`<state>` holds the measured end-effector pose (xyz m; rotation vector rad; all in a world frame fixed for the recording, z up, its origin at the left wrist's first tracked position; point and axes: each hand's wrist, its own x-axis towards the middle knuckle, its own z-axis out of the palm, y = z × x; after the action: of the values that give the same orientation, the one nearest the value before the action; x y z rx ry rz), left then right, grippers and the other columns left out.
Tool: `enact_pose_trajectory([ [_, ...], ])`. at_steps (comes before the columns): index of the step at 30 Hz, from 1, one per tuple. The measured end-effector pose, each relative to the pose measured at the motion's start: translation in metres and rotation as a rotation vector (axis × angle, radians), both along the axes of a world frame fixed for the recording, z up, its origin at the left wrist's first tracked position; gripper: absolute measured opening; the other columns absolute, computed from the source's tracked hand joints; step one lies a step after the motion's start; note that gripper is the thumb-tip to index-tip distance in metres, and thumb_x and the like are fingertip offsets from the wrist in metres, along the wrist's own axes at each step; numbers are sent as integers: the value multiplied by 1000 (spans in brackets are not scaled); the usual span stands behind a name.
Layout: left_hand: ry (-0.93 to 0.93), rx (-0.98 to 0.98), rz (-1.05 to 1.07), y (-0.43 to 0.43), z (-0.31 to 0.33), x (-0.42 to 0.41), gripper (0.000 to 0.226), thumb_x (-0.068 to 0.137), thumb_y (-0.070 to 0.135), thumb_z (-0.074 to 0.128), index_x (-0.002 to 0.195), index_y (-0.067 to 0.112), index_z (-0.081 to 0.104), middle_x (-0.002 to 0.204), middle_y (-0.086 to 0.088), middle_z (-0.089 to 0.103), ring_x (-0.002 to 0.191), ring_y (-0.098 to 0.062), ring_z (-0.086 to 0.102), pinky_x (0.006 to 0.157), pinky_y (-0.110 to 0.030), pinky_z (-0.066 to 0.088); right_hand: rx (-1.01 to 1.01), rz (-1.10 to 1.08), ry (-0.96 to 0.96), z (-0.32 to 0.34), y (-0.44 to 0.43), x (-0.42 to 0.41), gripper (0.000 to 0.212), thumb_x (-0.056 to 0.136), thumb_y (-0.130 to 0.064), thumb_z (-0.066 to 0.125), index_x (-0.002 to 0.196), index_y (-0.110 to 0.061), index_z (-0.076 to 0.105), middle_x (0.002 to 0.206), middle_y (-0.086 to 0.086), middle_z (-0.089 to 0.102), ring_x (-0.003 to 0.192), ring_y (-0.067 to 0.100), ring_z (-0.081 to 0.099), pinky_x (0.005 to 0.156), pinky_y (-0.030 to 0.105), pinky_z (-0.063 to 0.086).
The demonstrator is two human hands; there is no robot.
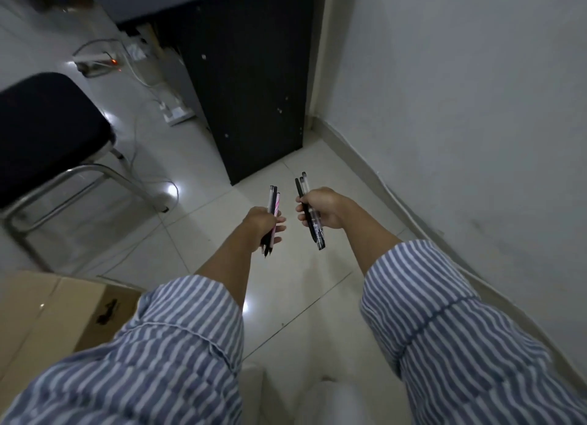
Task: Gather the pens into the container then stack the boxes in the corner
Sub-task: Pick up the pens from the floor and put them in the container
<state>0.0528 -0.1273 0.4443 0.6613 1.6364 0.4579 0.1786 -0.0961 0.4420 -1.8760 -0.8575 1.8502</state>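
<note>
My left hand (265,226) grips a small bunch of pens (273,202), black ones and a pink-and-white striped one, their ends sticking out above and below the fist. My right hand (320,208) grips another bunch of pens (301,186), black and clear-bodied. Both hands are held out over the tiled floor, a short gap between them. A brown cardboard box (54,310) sits at the lower left, partly hidden by my striped sleeve. No pen container shows clearly in view.
A dark cabinet (251,85) stands ahead against the white wall (460,107). A black-seated metal chair (44,132) is at the left. Power strips and cables (104,62) lie on the floor beyond it. A pale blurred shape (327,402) sits at the bottom edge.
</note>
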Motion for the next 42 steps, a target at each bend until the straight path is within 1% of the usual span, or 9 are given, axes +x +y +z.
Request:
enact_pose_trajectory([
  [5, -9, 22, 63, 10, 88, 6, 29, 100, 3, 39, 124, -1, 55, 103, -9, 60, 80, -17, 60, 85, -34, 51, 8, 21, 12, 89, 15, 5, 27, 100, -4, 31, 78, -10, 44, 68, 6, 47, 56, 16, 46, 55, 26, 42],
  [9, -33, 30, 78, 20, 133, 4, 30, 99, 3, 43, 127, -1, 54, 114, -14, 63, 95, -20, 59, 87, -36, 52, 0, 63, -7, 132, 25, 2, 26, 100, -5, 33, 79, -9, 47, 70, 6, 50, 57, 16, 50, 57, 26, 44],
  [17, -38, 52, 92, 87, 188, -14, 31, 98, 3, 45, 128, -2, 52, 117, -17, 65, 92, -19, 60, 89, -37, 54, 11, 90, -5, 185, 89, -20, 26, 101, -7, 32, 79, -10, 45, 69, 5, 47, 56, 15, 47, 54, 25, 43],
  [22, -37, 49, 52, 153, 205, -32, 28, 97, 6, 49, 123, 0, 55, 78, -7, 60, 69, -13, 59, 84, -33, 54, 12, 87, -8, 204, 151, -41, 22, 101, -8, 36, 84, -10, 48, 68, 4, 49, 57, 14, 48, 58, 26, 45],
  [29, -45, 59, 37, 223, 216, -50, 27, 97, 6, 48, 122, 0, 54, 81, -6, 58, 72, -14, 57, 93, -36, 54, 49, 132, -73, 215, 224, -58, 21, 101, -10, 35, 85, -10, 48, 71, 5, 50, 59, 15, 50, 60, 26, 45],
  [31, -61, 57, 48, 244, 220, -53, 28, 97, 7, 49, 123, -1, 55, 81, -7, 58, 73, -14, 57, 88, -34, 55, 67, 156, -117, 218, 248, -61, 15, 101, -12, 37, 93, -9, 49, 74, 5, 51, 61, 14, 51, 60, 26, 46],
  [34, -103, 73, 72, 276, 223, -56, 28, 97, 6, 48, 123, -2, 56, 78, -7, 57, 67, -13, 56, 69, -29, 53, 86, 166, -133, 218, 281, -63, 12, 101, -13, 38, 104, -7, 48, 73, 5, 52, 60, 14, 51, 56, 25, 47],
  [38, -116, 110, 115, 324, 228, -57, 28, 99, 6, 43, 123, -2, 56, 76, -5, 56, 64, -12, 54, 62, -27, 51, 118, 188, -115, 222, 334, -69, 17, 101, -10, 37, 88, -9, 48, 72, 6, 51, 59, 16, 51, 55, 27, 46],
  [42, -103, 130, 186, 382, 234, -54, 15, 100, 3, 38, 108, 4, 51, 71, -5, 52, 59, -13, 50, 58, -27, 49, 143, 228, -102, 231, 393, -75, 24, 100, -6, 34, 80, -11, 45, 68, 5, 50, 56, 15, 49, 54, 26, 44],
])
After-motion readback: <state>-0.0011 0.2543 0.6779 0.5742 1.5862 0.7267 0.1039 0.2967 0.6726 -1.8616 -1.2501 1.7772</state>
